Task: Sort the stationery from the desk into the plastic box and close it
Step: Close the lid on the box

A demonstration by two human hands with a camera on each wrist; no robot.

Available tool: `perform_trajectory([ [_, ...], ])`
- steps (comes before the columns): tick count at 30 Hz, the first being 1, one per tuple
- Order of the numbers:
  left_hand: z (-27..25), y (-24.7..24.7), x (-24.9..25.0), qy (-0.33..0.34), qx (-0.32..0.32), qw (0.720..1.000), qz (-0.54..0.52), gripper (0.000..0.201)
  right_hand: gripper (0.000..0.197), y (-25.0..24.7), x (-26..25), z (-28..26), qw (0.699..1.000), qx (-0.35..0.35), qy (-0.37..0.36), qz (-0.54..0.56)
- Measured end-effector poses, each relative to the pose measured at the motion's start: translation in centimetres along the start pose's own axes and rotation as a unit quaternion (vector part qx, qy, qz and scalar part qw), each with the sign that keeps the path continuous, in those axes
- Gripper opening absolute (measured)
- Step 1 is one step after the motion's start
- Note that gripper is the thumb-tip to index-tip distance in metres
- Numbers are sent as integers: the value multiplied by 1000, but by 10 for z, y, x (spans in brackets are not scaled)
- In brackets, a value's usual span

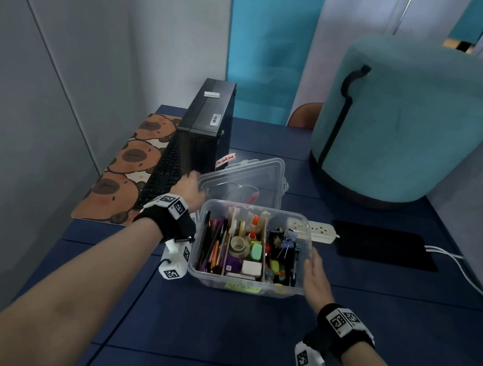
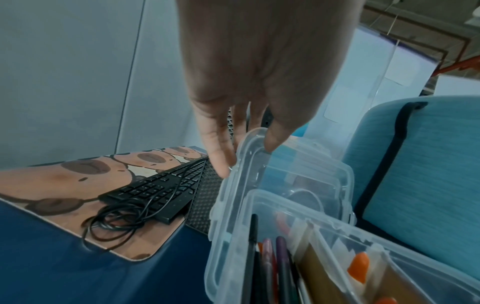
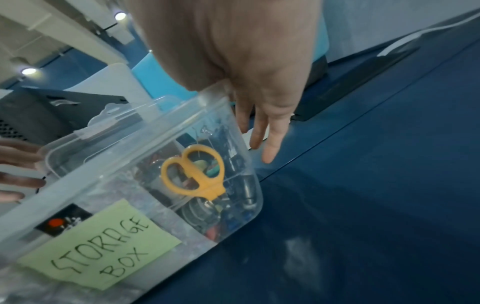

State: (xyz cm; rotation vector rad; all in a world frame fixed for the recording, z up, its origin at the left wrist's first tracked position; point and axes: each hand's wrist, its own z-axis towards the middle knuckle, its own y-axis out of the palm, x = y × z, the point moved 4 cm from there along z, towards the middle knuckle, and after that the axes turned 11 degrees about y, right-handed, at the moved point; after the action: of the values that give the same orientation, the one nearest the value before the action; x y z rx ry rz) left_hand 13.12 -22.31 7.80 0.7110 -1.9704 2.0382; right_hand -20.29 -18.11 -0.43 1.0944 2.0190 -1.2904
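A clear plastic box [image 1: 246, 283] stands mid-desk, its compartments packed with pens, tape, glue, clips and yellow scissors [image 3: 197, 174]. A green note reading "STORAGE BOX" [image 3: 103, 246] is stuck to its front. The clear lid [image 1: 243, 180] stands tilted up behind the box. My left hand [image 1: 192, 186] pinches the lid's left corner; in the left wrist view the thumb [image 2: 278, 137] lies inside the rim of the lid [image 2: 298, 174] and the fingers [image 2: 218, 158] outside. My right hand [image 1: 315, 270] lies with straight fingers [image 3: 270, 148] along the box's right wall [image 3: 233, 144], holding nothing.
A black keyboard [image 1: 162, 176] leans on a black computer case [image 1: 209, 120] over a capybara desk mat [image 1: 118, 176] at the left. A white power strip [image 1: 318, 231], a black pad [image 1: 382, 244] and white cables [image 1: 466, 272] lie to the right. A teal pouf [image 1: 406, 130] stands behind.
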Motion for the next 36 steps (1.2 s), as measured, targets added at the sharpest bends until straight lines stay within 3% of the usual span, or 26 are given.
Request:
perform_trajectory([
  [7, 12, -1, -2, 34, 40, 997, 55, 15, 49, 3, 4, 5, 999, 0, -4, 51],
  [11, -3, -8, 2, 117, 67, 989, 68, 8, 48, 1, 3, 4, 998, -8, 2, 62],
  [15, -33, -18, 9, 196, 89, 975, 48, 11, 49, -2, -3, -4, 992, -41, 54, 108],
  [18, -60, -20, 15, 240, 86, 967, 26, 12, 51, -5, -15, -19, 963, -96, 136, 210],
  [20, -80, -16, 16, 267, 76, 961, 9, 12, 49, -12, -21, -23, 937, -93, 159, 296],
  [23, -108, -5, 14, 299, 49, 953, 5, 17, 54, -26, -19, -11, 925, -54, 152, 345],
  [25, -125, 7, 13, 315, 22, 949, 26, 27, 50, -30, -19, -7, 914, -64, 146, 373],
  [28, -145, 24, 10, 317, -12, 946, 58, 25, 41, -28, -14, -1, 931, -63, 122, 338],
  [31, -153, 37, -3, 299, -36, 951, 70, 19, 36, -21, 1, 5, 964, -7, 105, 245],
  [33, -155, 41, -9, 279, -54, 955, 78, 18, 45, -16, 9, 3, 970, 6, 111, 214],
  [36, -151, 39, -7, 195, -8, 980, 35, 8, 62, -17, 6, 2, 983, 24, 92, 157],
])
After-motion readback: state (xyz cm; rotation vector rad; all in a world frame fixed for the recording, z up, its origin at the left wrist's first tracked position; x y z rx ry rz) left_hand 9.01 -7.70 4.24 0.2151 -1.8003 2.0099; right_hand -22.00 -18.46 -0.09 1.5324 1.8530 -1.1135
